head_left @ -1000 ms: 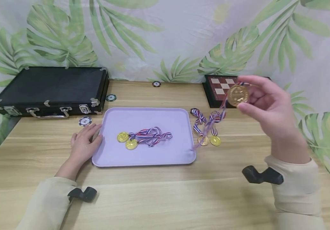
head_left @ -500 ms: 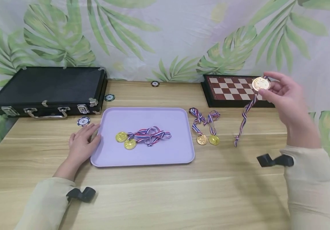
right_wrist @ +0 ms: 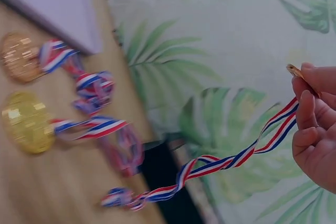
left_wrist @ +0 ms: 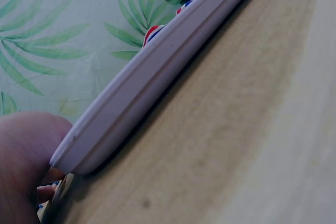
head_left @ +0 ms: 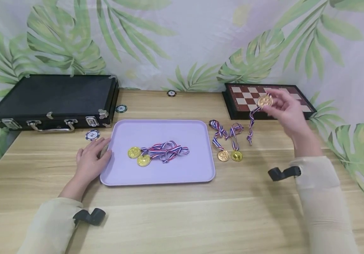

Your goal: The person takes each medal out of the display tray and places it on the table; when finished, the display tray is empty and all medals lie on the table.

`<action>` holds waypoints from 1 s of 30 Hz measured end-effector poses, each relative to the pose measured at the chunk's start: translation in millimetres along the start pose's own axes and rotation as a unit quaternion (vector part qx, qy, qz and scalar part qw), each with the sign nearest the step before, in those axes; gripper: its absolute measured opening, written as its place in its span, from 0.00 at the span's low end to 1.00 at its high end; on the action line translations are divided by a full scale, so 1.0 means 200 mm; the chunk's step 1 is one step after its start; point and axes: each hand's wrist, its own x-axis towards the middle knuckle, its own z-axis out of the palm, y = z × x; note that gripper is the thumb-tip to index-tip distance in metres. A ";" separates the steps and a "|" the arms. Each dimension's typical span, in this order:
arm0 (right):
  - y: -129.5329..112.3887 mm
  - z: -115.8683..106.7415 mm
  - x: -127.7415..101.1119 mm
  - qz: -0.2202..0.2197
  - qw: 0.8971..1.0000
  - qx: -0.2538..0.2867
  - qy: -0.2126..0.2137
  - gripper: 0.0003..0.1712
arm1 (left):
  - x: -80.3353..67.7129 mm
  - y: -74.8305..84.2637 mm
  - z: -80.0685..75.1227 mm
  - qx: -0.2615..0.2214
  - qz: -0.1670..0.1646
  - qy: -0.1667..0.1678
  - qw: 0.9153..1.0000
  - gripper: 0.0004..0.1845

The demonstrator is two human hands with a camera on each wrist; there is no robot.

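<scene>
My right hand (head_left: 291, 113) pinches a bronze-coloured medal (head_left: 265, 101) between thumb and fingers, in front of the checkered board. Its red, white and blue ribbon (right_wrist: 226, 161) hangs down, twisted, with a knotted end near the table. To its left lie another bronze medal (head_left: 223, 155) and a gold medal (head_left: 236, 156), ribbons stretched away behind them. My left hand (head_left: 91, 158) rests at the left edge of the lilac tray (head_left: 166, 176), thumb against the rim. Inside the tray are two gold medals (head_left: 143, 160) with their ribbons bunched together.
A black case (head_left: 58, 95) with metal latches stands at the back left. Poker chips (head_left: 92, 134) lie near it, one farther along the back edge. The checkered board (head_left: 245, 98) sits at the back right, before a leaf-patterned cloth (head_left: 194, 42).
My right hand has carried the bronze medal right, off the tray's side, then back left and slightly down, its ribbon swinging along. The left hand stays at the tray.
</scene>
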 end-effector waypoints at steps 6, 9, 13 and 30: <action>0.24 -0.02 -0.14 0.085 0.988 -0.116 -0.058 0.31 | 0.01 0.00 0.00 0.000 -0.003 -0.002 1.000 0.23; 0.33 -0.03 -0.20 0.104 0.980 -0.137 -0.100 0.31 | 0.01 -0.01 0.00 0.001 -0.003 -0.001 1.000 0.23; 0.40 -0.03 -0.27 0.118 0.973 -0.140 -0.142 0.31 | 0.01 0.00 0.00 0.003 -0.003 0.000 1.000 0.23; 0.53 -0.05 -0.34 0.098 0.951 -0.237 -0.173 0.27 | 0.00 0.00 0.01 0.001 -0.002 0.003 1.000 0.23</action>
